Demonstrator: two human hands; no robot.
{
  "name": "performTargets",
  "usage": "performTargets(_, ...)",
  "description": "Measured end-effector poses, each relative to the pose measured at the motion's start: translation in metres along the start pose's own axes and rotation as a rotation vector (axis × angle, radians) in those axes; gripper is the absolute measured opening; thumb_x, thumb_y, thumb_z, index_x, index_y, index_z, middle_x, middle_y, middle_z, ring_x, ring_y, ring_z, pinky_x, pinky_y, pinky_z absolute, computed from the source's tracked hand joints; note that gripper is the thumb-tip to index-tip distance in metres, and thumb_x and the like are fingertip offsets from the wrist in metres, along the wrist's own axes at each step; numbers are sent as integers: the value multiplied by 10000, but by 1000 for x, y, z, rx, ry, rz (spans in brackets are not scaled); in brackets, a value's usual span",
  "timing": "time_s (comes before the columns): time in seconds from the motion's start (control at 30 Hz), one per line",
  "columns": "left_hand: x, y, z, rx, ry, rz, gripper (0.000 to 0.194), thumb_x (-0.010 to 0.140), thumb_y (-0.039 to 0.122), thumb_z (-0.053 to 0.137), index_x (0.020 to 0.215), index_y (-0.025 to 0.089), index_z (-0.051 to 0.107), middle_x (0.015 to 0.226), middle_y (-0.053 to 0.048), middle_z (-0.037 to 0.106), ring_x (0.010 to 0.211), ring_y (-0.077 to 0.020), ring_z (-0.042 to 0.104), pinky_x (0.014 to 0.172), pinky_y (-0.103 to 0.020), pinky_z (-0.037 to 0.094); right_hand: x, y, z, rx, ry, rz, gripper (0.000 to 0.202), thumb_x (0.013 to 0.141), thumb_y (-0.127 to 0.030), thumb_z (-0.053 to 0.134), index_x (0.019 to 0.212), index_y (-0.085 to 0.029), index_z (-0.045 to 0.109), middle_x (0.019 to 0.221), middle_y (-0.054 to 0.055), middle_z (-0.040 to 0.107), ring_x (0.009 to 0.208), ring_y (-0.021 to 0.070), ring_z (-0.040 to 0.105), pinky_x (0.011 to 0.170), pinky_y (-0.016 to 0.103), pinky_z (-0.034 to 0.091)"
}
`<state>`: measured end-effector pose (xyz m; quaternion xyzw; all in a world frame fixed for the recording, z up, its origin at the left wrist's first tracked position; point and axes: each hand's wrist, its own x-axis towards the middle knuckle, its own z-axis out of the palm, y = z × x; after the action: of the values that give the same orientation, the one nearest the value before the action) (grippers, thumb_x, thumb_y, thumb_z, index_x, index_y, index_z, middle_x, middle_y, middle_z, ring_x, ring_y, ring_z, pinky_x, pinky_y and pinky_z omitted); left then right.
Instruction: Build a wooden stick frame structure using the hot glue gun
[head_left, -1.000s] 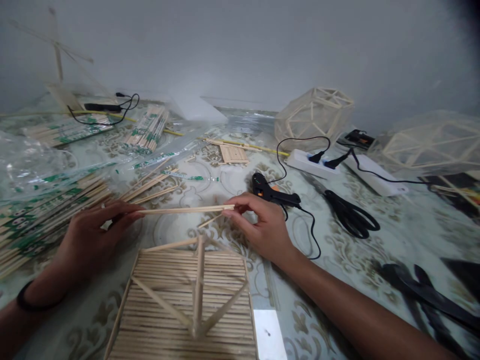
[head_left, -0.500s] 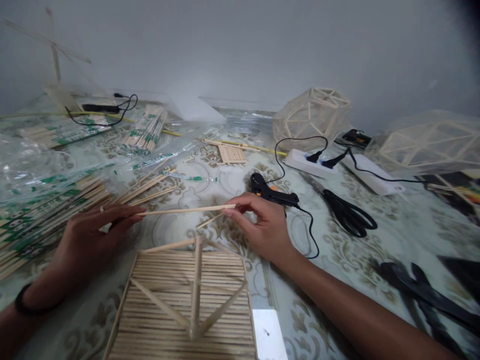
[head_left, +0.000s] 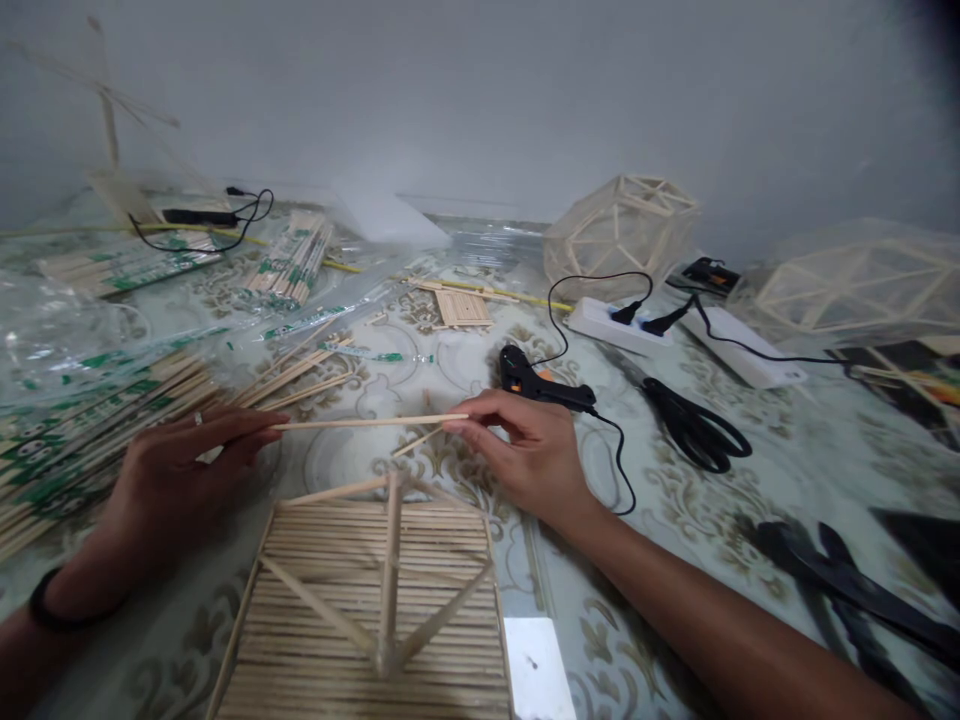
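A thin wooden stick [head_left: 367,422] spans level between my two hands. My left hand [head_left: 184,465] pinches its left end, and my right hand [head_left: 517,445] pinches the other end between thumb and fingers. Below the stick lies a slatted wooden panel [head_left: 315,620] made of many sticks side by side, with an upright post and slanted braces on it. A short loose stick [head_left: 416,441] rests on the tablecloth behind the panel. Just beyond my right hand is a black glue gun [head_left: 547,385] with a cord.
Packs of wooden sticks [head_left: 289,258] and loose sticks [head_left: 300,375] lie left. On the right are a white power strip [head_left: 619,327], black-handled scissors [head_left: 694,425] and dark pliers [head_left: 847,580]. Plastic-covered stick frames [head_left: 622,235] stand behind. A small slatted piece [head_left: 463,307] sits mid-table.
The stick's left end has tipped very slightly, so it now lies nearer to level. Both hands keep their pinch, and the surrounding things stay where they were.
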<state>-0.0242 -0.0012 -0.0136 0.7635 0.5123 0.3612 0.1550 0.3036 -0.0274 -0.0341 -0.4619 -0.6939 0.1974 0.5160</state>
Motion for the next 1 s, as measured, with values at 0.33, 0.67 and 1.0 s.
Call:
performTargets(0.33, -1, -7, 1, 29, 14, 83, 212, 884, 343, 721, 988, 268, 889, 888, 24, 871, 697, -113, 764, 670, -162, 563, 1, 1, 2, 53, 37, 58, 29, 892, -216, 819, 865, -205, 818, 688, -25, 751, 591, 105, 653, 583, 228, 513)
performTargets(0.67, -3, -4, 1, 32, 27, 54, 223, 875, 356, 726, 987, 258, 892, 911, 18, 875, 730, -114, 788, 697, -149, 573, 1, 2, 3, 57, 76, 83, 22, 879, -219, 834, 897, -230, 825, 765, -17, 791, 654, 119, 694, 654, 250, 563)
performTargets(1.0, -2, -5, 0, 47, 21, 31, 234, 864, 354, 715, 978, 254, 894, 859, 17, 869, 653, -105, 747, 614, -153, 542, -1, 4, 5, 121, 88, 149, 114, 849, -251, 866, 942, -246, 802, 760, -30, 775, 648, 121, 681, 645, 264, 559)
